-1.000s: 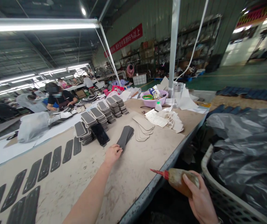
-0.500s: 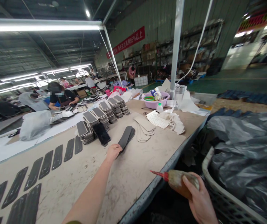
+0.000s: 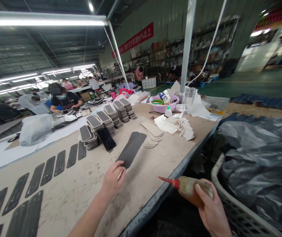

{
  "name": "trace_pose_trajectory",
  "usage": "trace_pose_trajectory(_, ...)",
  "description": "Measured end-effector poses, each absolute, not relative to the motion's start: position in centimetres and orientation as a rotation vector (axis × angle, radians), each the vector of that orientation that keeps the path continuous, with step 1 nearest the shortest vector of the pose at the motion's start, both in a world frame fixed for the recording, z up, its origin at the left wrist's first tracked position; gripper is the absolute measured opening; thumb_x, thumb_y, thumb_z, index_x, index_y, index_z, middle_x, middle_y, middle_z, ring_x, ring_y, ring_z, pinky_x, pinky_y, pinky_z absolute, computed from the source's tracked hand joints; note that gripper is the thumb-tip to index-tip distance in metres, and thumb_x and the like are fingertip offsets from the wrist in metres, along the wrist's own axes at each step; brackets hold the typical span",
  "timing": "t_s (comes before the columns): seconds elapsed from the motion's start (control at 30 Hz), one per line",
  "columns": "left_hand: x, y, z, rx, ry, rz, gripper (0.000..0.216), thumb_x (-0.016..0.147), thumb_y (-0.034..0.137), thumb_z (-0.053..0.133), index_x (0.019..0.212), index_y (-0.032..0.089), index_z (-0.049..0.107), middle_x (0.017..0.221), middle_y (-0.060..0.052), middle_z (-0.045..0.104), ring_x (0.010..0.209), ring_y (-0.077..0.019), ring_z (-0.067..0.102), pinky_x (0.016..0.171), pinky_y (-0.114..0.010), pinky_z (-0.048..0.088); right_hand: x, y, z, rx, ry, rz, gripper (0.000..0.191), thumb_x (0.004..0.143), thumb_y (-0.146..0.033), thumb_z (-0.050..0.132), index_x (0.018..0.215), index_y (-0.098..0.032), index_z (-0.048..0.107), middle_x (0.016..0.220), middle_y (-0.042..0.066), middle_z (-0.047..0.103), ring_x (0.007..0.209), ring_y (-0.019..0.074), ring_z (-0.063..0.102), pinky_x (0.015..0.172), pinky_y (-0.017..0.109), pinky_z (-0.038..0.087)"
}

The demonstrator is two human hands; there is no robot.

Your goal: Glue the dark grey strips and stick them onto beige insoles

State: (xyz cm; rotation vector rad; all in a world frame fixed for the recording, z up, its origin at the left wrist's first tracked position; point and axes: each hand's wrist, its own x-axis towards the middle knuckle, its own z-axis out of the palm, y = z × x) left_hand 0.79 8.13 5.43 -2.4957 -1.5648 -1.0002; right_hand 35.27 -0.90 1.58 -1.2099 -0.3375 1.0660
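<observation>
My left hand (image 3: 113, 177) is closed on the near end of some dark grey strips (image 3: 133, 148) with rounded ends. They overlap, so I cannot tell how many there are, and they tilt up over the table. My right hand (image 3: 211, 205) wraps round a squeeze bottle (image 3: 192, 189) of brownish liquid, probably glue, beyond the table's edge. Its red nozzle points left. Rows of shiny, wet-looking dark strips (image 3: 36, 179) lie flat on the left. Pale rounded pieces (image 3: 153, 131) are fanned out just past the held strips.
Stacks of grey panels with pale borders (image 3: 102, 117) stand at the back, a black phone (image 3: 107, 139) leaning against them. Behind are a purple basin (image 3: 164, 106), a small green-capped bottle (image 3: 168, 112) and a crumpled cloth (image 3: 186, 129). A plastic basket (image 3: 242, 207) with dark bags sits right; a co-worker (image 3: 63, 98) sits far left.
My left hand has drawn the dark strips up and nearer to me, and their broad faces now show. The bottle in my right hand has barely moved.
</observation>
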Motion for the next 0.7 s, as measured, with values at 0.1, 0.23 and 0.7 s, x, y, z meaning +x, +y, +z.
trace_pose_trajectory(0.1,0.8,3.1,3.8,-2.668,-1.435,-0.782,0.017,0.087,0.015,0.046,0.086,0.018,0.063,0.106,-0.01,0.062,0.098,-0.0192,0.06,0.085,-0.034,0.051,34.6,-1.2,1.8,-1.258,-0.504,1.01,0.046,0.064,-0.045,0.077,0.097,-0.025,0.052,0.081,-0.002,0.056,0.069,0.0137,0.053,0.059,0.022,0.049)
trace_pose_trajectory(0.23,0.7,-0.7,1.9,-2.74,-1.561,-0.608,0.02,0.088,0.016,0.044,0.088,0.019,0.063,0.107,-0.01,0.061,0.09,-0.0177,0.062,0.079,-0.032,0.054,32.7,-1.1,2.3,-1.368,-0.848,0.876,0.038,0.072,-0.045,0.07,0.096,-0.023,0.052,0.081,-0.001,0.055,0.068,0.0137,0.052,0.061,0.023,0.047)
trace_pose_trajectory(0.7,1.1,-1.0,1.0,-2.688,-1.389,-0.809,0.022,0.089,0.012,0.045,0.095,0.016,0.065,0.087,-0.008,0.067,0.077,-0.0161,0.058,0.077,-0.036,0.052,24.7,1.4,1.2,-1.192,-1.583,0.517,0.018,0.084,-0.031,0.059,0.097,-0.022,0.05,0.083,0.001,0.055,0.071,0.0155,0.056,0.064,0.027,0.048)
